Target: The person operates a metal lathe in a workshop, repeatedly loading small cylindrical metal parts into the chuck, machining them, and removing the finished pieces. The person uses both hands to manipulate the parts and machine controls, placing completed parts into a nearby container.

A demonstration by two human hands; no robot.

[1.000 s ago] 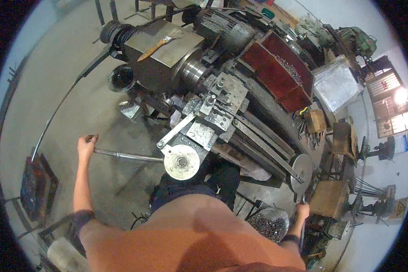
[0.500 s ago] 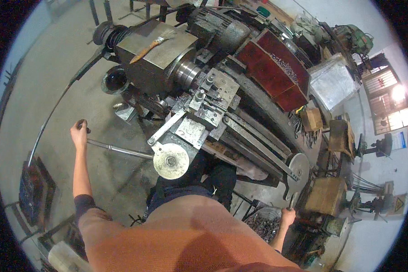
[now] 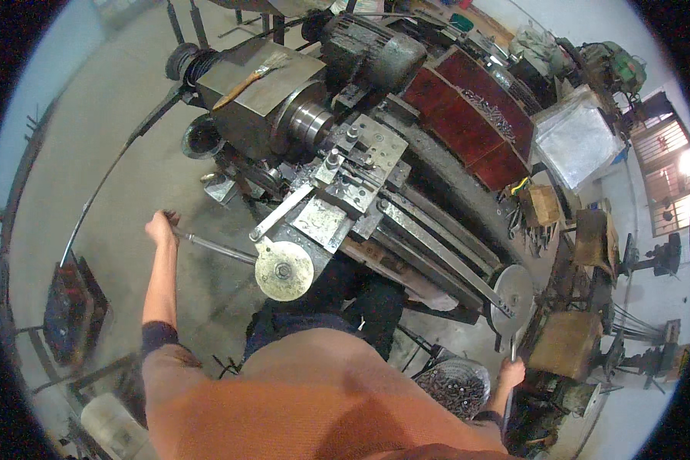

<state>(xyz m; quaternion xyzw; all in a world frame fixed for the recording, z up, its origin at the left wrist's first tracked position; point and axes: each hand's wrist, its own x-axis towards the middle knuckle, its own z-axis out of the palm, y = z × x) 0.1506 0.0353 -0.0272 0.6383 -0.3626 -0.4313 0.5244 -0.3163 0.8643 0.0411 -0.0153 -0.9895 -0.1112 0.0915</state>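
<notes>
My left hand [image 3: 162,228] is closed around the outer end of a metal lever [image 3: 221,249]. The lever runs to a round pale metal disc [image 3: 284,271] at the front of a small lathe. On the right, my right hand [image 3: 512,372] grips a second metal lever [image 3: 512,346], which hangs from another grey disc [image 3: 513,291]. A long flat link bar [image 3: 445,254] joins this disc to the slide. Between the hands stands the tool block [image 3: 360,170], scattered with metal chips, beside the shiny spindle nose [image 3: 311,123]. What the spindle holds is too small to make out.
A wooden-handled brush [image 3: 241,88] lies on the headstock [image 3: 280,84]. Behind the lathe sits a dark red tray [image 3: 456,96] with small metal parts. A bowl of dark small parts [image 3: 454,385] stands near my right forearm. Wrenches [image 3: 529,230] lie at the right.
My left hand has come inward to the right with its lever. My right hand has moved right and slightly down, still gripping its lever. The whole view has shifted slightly.
</notes>
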